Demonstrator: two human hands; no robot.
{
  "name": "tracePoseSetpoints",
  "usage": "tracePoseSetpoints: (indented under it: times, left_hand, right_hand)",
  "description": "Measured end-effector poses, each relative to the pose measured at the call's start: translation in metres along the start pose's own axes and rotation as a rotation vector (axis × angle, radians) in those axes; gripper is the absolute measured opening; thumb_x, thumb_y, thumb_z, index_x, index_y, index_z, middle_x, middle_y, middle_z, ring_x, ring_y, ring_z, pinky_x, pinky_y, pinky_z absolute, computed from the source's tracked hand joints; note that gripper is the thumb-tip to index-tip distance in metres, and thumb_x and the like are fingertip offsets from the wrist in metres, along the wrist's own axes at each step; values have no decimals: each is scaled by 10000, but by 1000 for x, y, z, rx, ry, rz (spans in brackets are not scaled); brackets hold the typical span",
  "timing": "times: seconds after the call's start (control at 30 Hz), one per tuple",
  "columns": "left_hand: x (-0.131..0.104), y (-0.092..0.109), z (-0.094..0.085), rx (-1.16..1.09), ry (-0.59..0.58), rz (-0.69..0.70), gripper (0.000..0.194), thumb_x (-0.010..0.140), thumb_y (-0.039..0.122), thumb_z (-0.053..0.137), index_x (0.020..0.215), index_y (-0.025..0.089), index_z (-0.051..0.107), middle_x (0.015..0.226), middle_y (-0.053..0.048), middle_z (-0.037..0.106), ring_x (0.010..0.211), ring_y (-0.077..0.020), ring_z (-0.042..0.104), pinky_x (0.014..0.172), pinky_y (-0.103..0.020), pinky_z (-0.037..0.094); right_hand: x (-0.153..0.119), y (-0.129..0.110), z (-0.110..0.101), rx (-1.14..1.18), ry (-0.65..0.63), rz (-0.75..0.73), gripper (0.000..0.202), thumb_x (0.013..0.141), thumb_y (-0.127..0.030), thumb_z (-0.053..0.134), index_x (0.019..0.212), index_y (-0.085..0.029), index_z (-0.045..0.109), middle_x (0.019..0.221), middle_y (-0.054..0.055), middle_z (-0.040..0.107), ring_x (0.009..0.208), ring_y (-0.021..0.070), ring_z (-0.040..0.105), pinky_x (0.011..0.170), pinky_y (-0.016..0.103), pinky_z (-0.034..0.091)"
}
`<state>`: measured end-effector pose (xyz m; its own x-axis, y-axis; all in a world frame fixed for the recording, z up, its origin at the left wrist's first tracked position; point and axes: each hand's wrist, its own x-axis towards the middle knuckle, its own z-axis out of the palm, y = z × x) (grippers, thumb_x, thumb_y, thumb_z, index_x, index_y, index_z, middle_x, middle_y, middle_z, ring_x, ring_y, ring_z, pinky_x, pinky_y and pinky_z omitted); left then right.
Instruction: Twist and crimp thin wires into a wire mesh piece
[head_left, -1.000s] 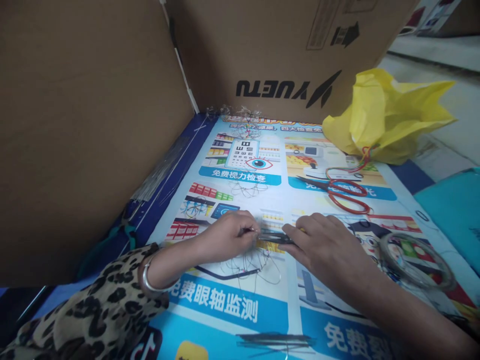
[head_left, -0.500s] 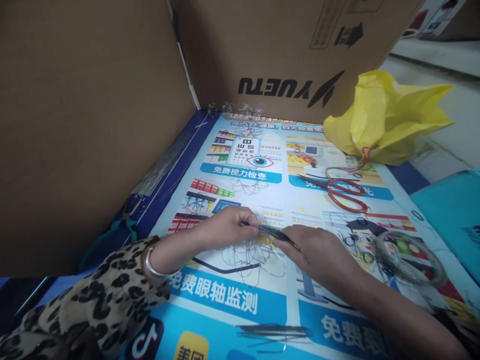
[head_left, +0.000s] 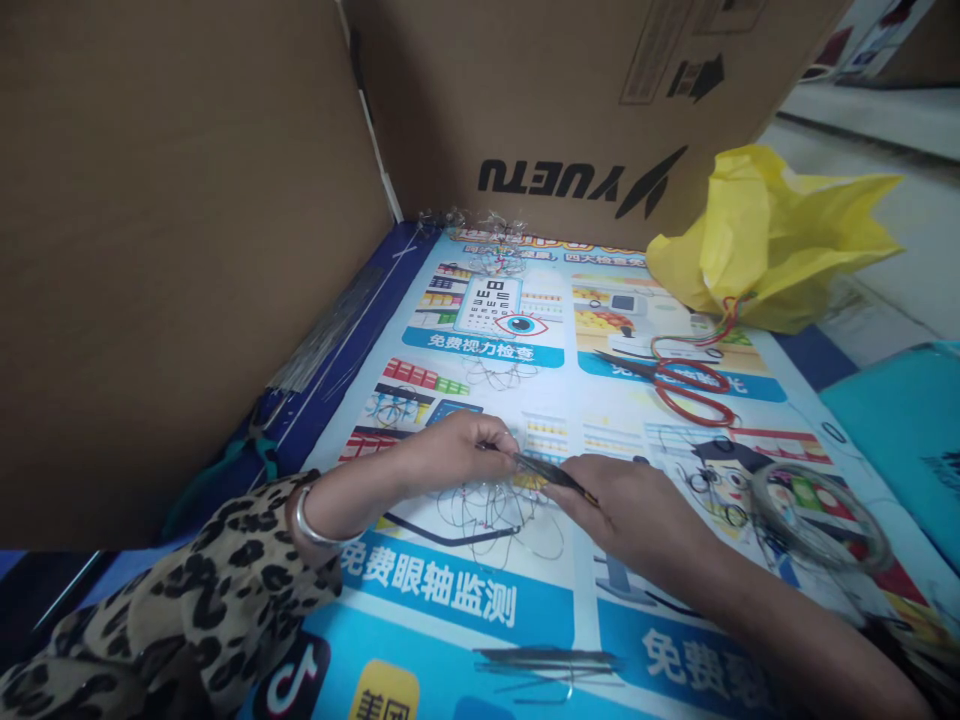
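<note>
My left hand is closed in a pinch on thin wire, part of a loose tangle of fine looped wire that spreads just below over the printed sheet. My right hand grips dark, slim tweezers, whose tips meet the left fingertips. What lies exactly between those tips is too small to make out. Nearer to me lies a small bundle of straight dark wires. Red-handled scissors rest beyond my right hand, and a coil of grey wire lies to its right.
Cardboard panels stand at the left and back. A yellow bag sits at the back right beside a teal packet. Teal-handled pliers and straight wires lie at left. More looped wire pieces lie toward the back.
Both hands stay almost in place, with the tweezers still at the left fingertips. The hanging wire loops have shifted slightly.
</note>
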<state>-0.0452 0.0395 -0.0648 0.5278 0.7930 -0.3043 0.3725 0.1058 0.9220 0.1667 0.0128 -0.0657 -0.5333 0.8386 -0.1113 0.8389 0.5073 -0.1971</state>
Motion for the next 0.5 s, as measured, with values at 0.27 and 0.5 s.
tracePoseSetpoints:
  times: [0.27,0.5]
  left_hand:
    - [3,-2,-2,202,-57,111,108,736,202,532,759,147,622,722,-4,565,635,-94,479,562,-203,375]
    - [3,2,-1,308,-49,142,127,751,190,501,739,143,618,731,-12,586,642,-101,493,584,-212,387]
  right_hand:
    - [6,15,0,-32,32,-176,243,869,-375,439,816,-186,581,787,47,606,732,169,538,618,262,339]
    - [6,11,-11,-440,207,-274,55,776,-181,557,727,-205,547,712,46,544,692,196,438,603,304,218]
